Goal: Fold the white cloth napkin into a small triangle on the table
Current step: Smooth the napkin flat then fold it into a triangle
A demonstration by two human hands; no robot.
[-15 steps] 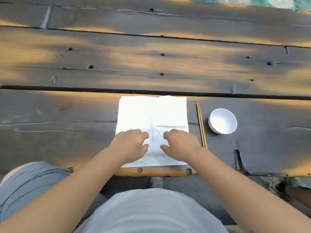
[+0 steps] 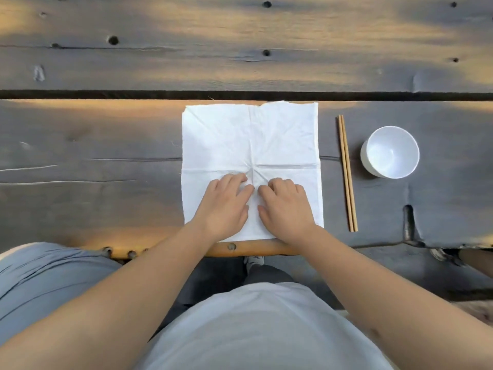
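The white cloth napkin lies spread flat as a square on the dark wooden table, with fold creases crossing near its middle. My left hand and my right hand rest side by side, palms down, on the napkin's near half. Their fingers are curled slightly and press on the cloth just below the crease crossing. Neither hand has lifted any edge. The near middle part of the napkin is hidden under my hands.
A pair of wooden chopsticks lies right of the napkin, pointing away from me. A white bowl stands further right. The table's near edge runs just below my wrists. A gap between planks runs behind the napkin.
The view has tilted down and closer to the table. My hands stay palms down on the napkin's near half, fingers a little further towards the crease crossing.
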